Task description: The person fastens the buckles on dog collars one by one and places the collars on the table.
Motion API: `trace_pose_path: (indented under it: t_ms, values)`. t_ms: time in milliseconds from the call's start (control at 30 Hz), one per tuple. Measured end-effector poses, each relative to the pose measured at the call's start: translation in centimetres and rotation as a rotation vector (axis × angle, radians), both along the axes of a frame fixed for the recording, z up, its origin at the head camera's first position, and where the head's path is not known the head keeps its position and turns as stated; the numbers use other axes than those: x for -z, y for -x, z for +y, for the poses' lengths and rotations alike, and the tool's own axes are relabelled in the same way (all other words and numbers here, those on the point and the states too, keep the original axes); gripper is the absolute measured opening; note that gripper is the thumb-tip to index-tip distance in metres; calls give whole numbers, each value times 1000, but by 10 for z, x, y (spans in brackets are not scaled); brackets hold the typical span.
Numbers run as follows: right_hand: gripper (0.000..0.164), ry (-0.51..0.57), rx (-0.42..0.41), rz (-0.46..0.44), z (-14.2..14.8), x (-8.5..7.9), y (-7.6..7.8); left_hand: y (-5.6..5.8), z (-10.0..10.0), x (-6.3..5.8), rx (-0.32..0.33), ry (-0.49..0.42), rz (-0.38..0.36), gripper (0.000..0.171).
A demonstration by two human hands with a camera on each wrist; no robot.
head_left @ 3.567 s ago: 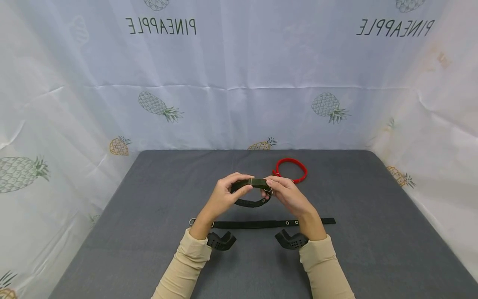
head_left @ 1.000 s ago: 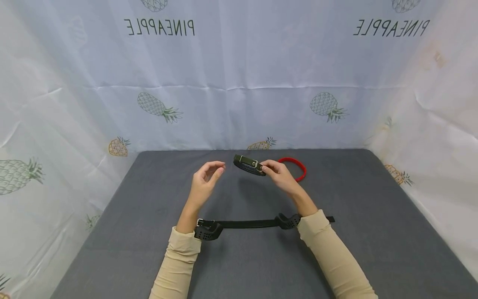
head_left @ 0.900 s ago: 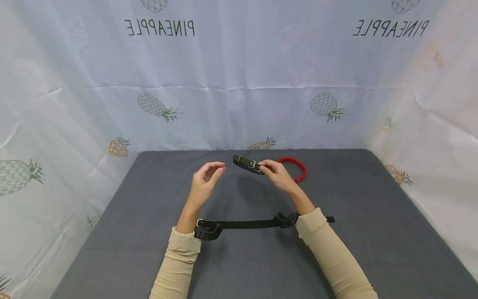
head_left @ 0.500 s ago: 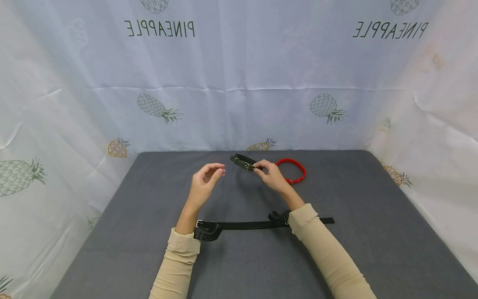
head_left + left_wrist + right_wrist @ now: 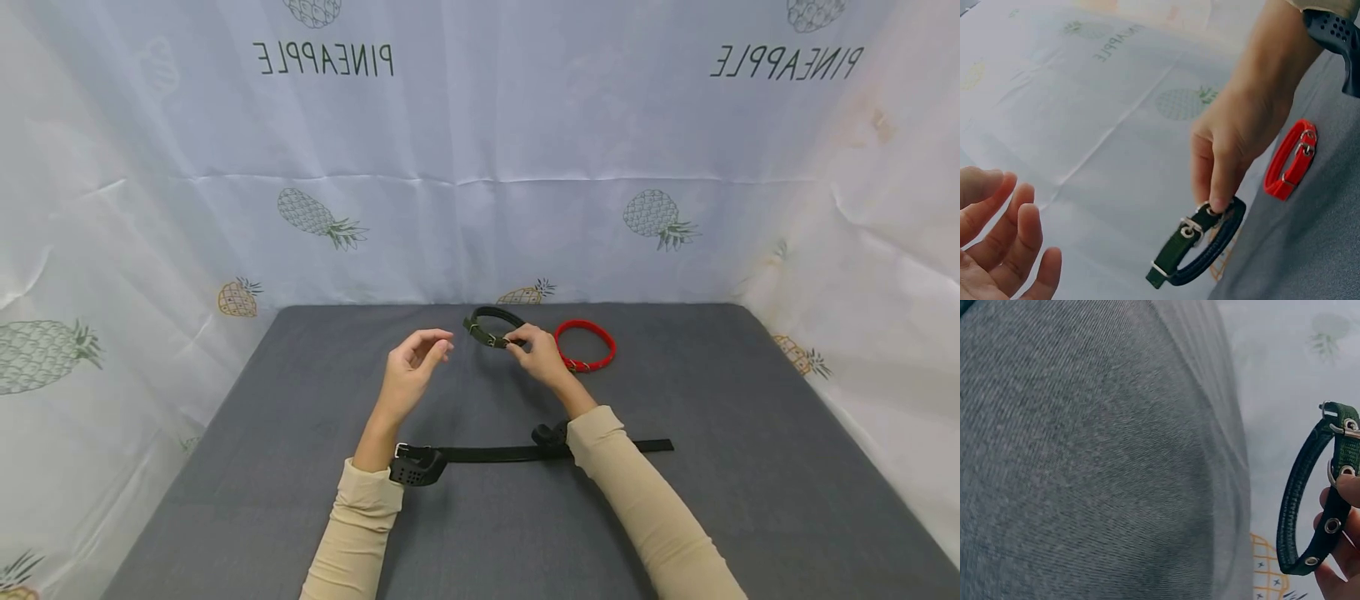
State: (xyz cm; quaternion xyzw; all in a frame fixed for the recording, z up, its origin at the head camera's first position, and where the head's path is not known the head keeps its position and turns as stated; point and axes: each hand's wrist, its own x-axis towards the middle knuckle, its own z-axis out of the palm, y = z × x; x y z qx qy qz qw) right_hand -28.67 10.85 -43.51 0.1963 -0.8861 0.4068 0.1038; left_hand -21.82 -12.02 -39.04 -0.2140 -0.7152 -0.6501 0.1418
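My right hand pinches a dark green buckled collar between thumb and fingertips, at the back of the table. The collar is fastened into a loop. In the left wrist view its metal buckle and eyelets show on the green strap, and the right wrist view shows its dark inner side. My left hand hovers to the left with loosely bent fingers and nothing in them. A red collar, also a fastened loop, lies just right of my right hand.
An unfastened black collar stretches straight across the table nearer to me, partly covered by the right sleeve and wrist cameras. A pineapple-print curtain hangs behind and along both sides.
Earlier both hands held the green collar; the left hand has let go and moved left. The right hand has carried the collar toward the back, then slightly left, tilting its loop to face up.
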Motion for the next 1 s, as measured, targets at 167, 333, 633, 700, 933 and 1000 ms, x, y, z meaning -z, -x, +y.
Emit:
trace_pose_path:
  t_ms: [167, 333, 633, 700, 933, 1000]
  values:
    - [20, -13, 26, -28, -3, 8, 5, -1, 0, 0, -7, 1, 0, 20]
    - [20, -23, 55, -54, -5, 15, 6, -1, 0, 2, -3, -2, -3, 20]
    - [19, -47, 119, -86, -11, 23, 7, -4, 1, 3, 4, 0, -25, 20]
    - [19, -59, 131, -95, -12, 25, 8, -5, 1, 2, 4, -1, -25, 20]
    - [20, -123, 147, -139, -16, 25, 8, -4, 0, 1, 5, 8, -13, 20]
    - [20, -141, 148, -149, -17, 25, 9, -3, 0, 2, 4, 10, -11, 20]
